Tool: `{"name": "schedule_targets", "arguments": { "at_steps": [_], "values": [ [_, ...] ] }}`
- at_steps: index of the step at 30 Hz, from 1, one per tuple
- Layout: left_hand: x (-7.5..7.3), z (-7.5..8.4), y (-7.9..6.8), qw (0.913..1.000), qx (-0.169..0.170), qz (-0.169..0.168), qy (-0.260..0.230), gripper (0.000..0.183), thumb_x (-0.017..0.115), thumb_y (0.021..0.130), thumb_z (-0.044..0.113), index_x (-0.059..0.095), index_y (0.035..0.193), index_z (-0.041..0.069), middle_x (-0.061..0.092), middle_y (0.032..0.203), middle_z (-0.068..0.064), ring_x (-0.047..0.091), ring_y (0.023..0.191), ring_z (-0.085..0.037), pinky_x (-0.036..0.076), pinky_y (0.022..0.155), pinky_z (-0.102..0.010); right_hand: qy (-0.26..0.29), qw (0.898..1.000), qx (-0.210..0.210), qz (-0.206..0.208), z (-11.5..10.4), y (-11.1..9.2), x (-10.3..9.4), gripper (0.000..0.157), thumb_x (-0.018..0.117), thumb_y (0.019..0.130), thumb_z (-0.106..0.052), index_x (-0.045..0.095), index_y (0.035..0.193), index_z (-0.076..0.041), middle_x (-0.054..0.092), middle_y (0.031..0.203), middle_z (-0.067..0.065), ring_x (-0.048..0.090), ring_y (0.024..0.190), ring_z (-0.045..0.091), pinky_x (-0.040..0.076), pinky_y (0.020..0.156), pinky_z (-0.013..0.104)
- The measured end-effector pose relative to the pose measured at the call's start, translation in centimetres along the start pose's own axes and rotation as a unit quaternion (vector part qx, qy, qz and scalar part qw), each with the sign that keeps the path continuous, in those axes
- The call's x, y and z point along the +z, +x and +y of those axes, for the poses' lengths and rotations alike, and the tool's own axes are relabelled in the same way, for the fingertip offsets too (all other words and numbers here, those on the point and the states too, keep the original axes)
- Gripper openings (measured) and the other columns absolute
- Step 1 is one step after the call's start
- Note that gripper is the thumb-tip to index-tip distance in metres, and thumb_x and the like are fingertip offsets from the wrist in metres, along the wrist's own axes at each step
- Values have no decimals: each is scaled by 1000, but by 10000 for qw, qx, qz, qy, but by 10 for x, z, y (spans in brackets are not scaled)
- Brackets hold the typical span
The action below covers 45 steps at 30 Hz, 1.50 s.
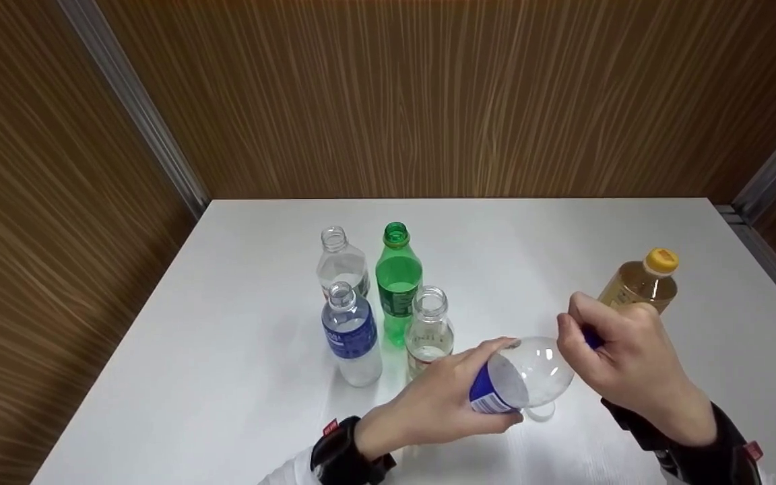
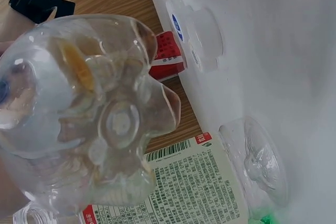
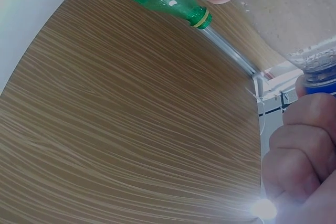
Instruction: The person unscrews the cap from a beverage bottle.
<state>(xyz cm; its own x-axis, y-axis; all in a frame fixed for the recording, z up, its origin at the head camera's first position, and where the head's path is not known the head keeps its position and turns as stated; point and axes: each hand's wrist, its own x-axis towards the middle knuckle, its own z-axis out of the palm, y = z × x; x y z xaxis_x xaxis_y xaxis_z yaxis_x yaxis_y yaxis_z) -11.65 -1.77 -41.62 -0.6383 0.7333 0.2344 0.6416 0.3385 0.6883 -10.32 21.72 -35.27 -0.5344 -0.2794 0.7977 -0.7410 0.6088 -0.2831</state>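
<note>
My left hand (image 1: 428, 404) is wrapped around a clear plastic bottle (image 1: 541, 370) with a blue label, holding it tilted with its neck toward the right. At the neck end, the curled fingers of my right hand (image 1: 630, 357) grip the blue cap (image 3: 321, 86), which is mostly hidden by the fingers. The right wrist view shows the cap on the bottle's neck, with droplets inside the shoulder. In the left wrist view the lobed base of the bottle (image 2: 118, 121) faces the camera.
Uncapped bottles stand left of my hands: a clear one (image 1: 342, 266), a blue-labelled one (image 1: 353, 340), a green one (image 1: 399, 273) and a wide-mouthed clear one (image 1: 430, 330). A yellow-capped bottle (image 1: 637, 283) stands behind my right hand. White caps (image 2: 207, 38) lie on the table (image 1: 226, 323).
</note>
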Motion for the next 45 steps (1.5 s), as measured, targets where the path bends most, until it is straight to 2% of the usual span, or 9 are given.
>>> {"name": "schedule_targets", "arguments": {
  "at_steps": [3, 10, 14, 18, 22, 27, 31, 37, 45],
  "values": [
    [-1, 0, 0, 9997, -33, -140, -181, 80, 81, 91, 37, 40, 159, 21, 72, 133, -4, 68, 113, -3, 53, 93, -11, 177, 9994, -290, 92, 3, 1, 1, 26, 58, 83, -1, 43, 65, -10, 34, 50, -7, 28, 51, -9, 19, 46, 4],
    [-3, 1, 0, 9978, -26, -342, -568, 79, 81, 91, 36, 41, 158, 23, 74, 128, -4, 65, 106, 3, 53, 91, -10, 416, 9932, -1051, 261, 5, 4, 1, 40, 50, 104, -16, 41, 65, -8, 32, 53, -5, 27, 48, -1, 19, 47, 6],
    [-1, 1, 0, 9986, -112, -199, -478, 81, 81, 90, 37, 41, 159, 21, 74, 129, -4, 66, 108, 1, 53, 92, -11, -188, 9968, -779, 58, 3, 3, -2, 38, 50, 106, -22, 49, 69, -10, 38, 54, -8, 31, 51, -3, 23, 47, 8],
    [1, 3, 0, 9995, -253, 81, -193, 81, 82, 89, 40, 42, 157, 21, 74, 126, -4, 67, 107, -1, 54, 91, -12, -783, 9968, 25, -172, -3, -1, -10, 22, 54, 101, -16, 64, 82, -10, 48, 56, -10, 37, 54, -5, 29, 46, 14],
    [5, 4, 1, 9986, -296, 400, 182, 81, 82, 89, 41, 44, 156, 19, 75, 124, -4, 69, 106, -3, 54, 89, -13, -910, 9911, 933, -275, -10, -3, -16, 16, 57, 100, -12, 70, 90, -11, 50, 56, -11, 35, 55, -7, 27, 46, 17],
    [10, 4, 1, 9935, -133, 811, 785, 82, 83, 87, 39, 46, 155, 12, 74, 131, -7, 72, 108, -8, 56, 90, -15, -993, 9831, 1435, -558, -15, -1, -12, 14, 63, 97, -9, 68, 84, -13, 49, 57, -14, 35, 53, -7, 28, 45, 16],
    [11, 2, 2, 9887, 50, 989, 1122, 83, 84, 86, 37, 46, 154, 8, 70, 141, -9, 72, 115, -13, 58, 95, -18, -1187, 9795, 1477, -677, -15, 1, -5, 16, 69, 93, -11, 66, 78, -15, 42, 54, -15, 32, 51, -5, 26, 45, 16],
    [11, 1, 2, 9896, 37, 975, 1062, 82, 84, 87, 38, 47, 154, 9, 71, 139, -7, 72, 112, -11, 57, 93, -16, -1266, 9827, 1250, -516, -13, 1, -1, 23, 69, 88, -6, 55, 72, -15, 37, 54, -15, 27, 52, -6, 22, 45, 14],
    [7, 2, 1, 9984, -279, 453, 216, 82, 83, 88, 40, 43, 157, 19, 75, 125, -4, 69, 107, -5, 54, 89, -13, -827, 9934, 728, -306, -8, 0, -2, 22, 68, 84, 0, 53, 74, -14, 41, 57, -14, 29, 55, -9, 24, 46, 10]
  ]
}}
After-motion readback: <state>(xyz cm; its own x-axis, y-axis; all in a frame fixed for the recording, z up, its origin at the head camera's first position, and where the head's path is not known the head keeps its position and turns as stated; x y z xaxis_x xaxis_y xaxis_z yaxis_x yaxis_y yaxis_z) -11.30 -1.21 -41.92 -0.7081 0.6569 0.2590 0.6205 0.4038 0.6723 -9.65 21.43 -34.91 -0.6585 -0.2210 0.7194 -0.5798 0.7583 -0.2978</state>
